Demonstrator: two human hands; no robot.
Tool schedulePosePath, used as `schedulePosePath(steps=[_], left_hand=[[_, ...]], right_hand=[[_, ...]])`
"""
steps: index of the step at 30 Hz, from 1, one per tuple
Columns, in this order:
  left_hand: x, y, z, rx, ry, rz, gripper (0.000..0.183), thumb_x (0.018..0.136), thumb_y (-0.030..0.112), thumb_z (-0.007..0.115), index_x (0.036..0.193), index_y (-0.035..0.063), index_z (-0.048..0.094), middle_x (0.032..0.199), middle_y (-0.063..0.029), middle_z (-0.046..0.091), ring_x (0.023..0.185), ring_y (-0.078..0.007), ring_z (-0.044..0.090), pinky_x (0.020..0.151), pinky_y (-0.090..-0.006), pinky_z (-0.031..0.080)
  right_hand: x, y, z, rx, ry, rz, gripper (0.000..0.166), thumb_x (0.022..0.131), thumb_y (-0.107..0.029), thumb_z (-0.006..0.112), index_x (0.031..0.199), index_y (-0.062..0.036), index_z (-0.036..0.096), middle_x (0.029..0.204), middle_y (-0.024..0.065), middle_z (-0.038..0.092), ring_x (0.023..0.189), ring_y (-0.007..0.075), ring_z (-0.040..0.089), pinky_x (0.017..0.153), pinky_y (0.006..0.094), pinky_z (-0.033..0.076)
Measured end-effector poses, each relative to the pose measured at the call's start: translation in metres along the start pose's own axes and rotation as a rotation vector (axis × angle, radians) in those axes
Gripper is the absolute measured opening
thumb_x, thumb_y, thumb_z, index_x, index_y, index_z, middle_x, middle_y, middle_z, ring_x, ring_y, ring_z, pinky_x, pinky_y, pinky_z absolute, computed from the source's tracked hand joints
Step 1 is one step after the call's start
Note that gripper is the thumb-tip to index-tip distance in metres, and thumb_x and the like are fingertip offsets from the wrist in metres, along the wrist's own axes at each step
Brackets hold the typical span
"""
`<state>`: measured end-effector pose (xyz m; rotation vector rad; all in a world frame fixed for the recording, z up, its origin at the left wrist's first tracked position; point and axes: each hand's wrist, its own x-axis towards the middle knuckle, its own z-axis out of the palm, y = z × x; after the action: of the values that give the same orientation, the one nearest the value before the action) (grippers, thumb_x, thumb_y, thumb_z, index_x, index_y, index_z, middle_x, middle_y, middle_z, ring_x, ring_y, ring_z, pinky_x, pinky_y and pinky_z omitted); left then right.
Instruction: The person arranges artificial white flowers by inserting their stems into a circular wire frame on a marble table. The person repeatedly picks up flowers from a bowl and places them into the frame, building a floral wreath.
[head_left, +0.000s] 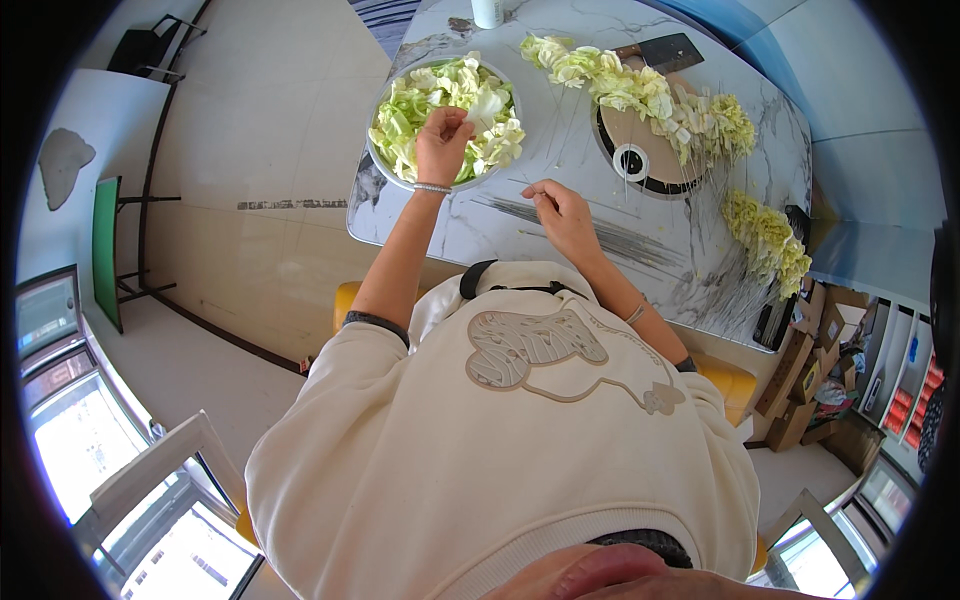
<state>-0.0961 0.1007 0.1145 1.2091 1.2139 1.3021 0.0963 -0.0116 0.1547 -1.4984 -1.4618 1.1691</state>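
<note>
My left hand (442, 146) is over a round bowl (373, 154) heaped with torn pale green cabbage leaves (405, 112). Pinched between its thumb and fingers is a whitish leaf piece (487, 109). Lower and to the right, my right hand (564, 217) has thumb and forefinger closed on a thin metal skewer (517, 181). Beneath that hand, a bundle of loose skewers (630, 244) lies across the marble-patterned table (442, 232). Skewers threaded with leaves (630, 90) form a row on and behind a round board (637, 127).
A cleaver (670, 54) lies at the back of the table. More filled skewers (769, 240) rest at the right edge, points toward me. A white ring, perhaps a tape roll (631, 162), sits on the board. A white cup (487, 13) stands at the far edge. Cardboard boxes (795, 420) are stacked at right.
</note>
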Motion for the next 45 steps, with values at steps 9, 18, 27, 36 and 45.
schedulePosePath(steps=[9,18,27,36,45], left_hand=[[-0.006,0.003,0.004,0.207,-0.037,0.102,0.015,0.082,0.000,0.062,0.097,0.0009,0.060,0.085,-0.0039,0.063,0.074,-0.0100,0.061,0.069,-0.0233,0.051],[-0.019,0.006,0.016,0.361,-0.091,0.192,0.015,0.081,0.001,0.063,0.095,0.0037,0.063,0.082,-0.0028,0.064,0.073,-0.0096,0.059,0.068,-0.0238,0.049],[-0.024,0.004,0.043,0.302,-0.317,0.165,0.036,0.082,-0.001,0.058,0.116,0.0095,0.059,0.095,-0.0075,0.066,0.083,-0.0157,0.063,0.073,-0.0275,0.050],[-0.074,-0.050,0.024,0.722,-0.589,0.098,0.034,0.079,0.005,0.060,0.112,0.0119,0.061,0.093,-0.0085,0.064,0.080,-0.0244,0.062,0.072,-0.0336,0.050],[-0.111,-0.061,0.026,0.906,-0.622,0.051,0.028,0.079,0.009,0.059,0.106,0.0128,0.061,0.100,-0.0100,0.061,0.087,-0.0321,0.061,0.072,-0.0421,0.049]], right_hand=[[-0.001,-0.003,-0.004,-0.003,-0.008,0.001,0.015,0.088,-0.007,0.050,0.093,-0.0010,0.063,0.056,-0.0020,0.043,0.051,0.0062,0.036,0.048,0.0245,0.030],[0.002,0.012,-0.005,0.044,-0.025,0.074,0.016,0.088,-0.011,0.050,0.093,-0.0038,0.063,0.064,0.0106,0.057,0.055,0.0177,0.051,0.055,0.0314,0.041],[-0.003,0.035,-0.016,0.016,0.292,0.030,0.012,0.087,-0.009,0.050,0.090,-0.0044,0.061,0.062,0.0109,0.054,0.055,0.0200,0.050,0.056,0.0326,0.042],[0.064,0.098,-0.098,-0.227,0.651,-0.107,0.018,0.089,-0.013,0.049,0.098,-0.0053,0.063,0.087,0.0128,0.066,0.074,0.0279,0.061,0.066,0.0372,0.046],[0.123,0.149,-0.143,-0.433,0.395,0.305,0.046,0.087,-0.014,0.048,0.133,-0.0102,0.044,0.106,0.0164,0.060,0.087,0.0268,0.060,0.075,0.0393,0.047]])
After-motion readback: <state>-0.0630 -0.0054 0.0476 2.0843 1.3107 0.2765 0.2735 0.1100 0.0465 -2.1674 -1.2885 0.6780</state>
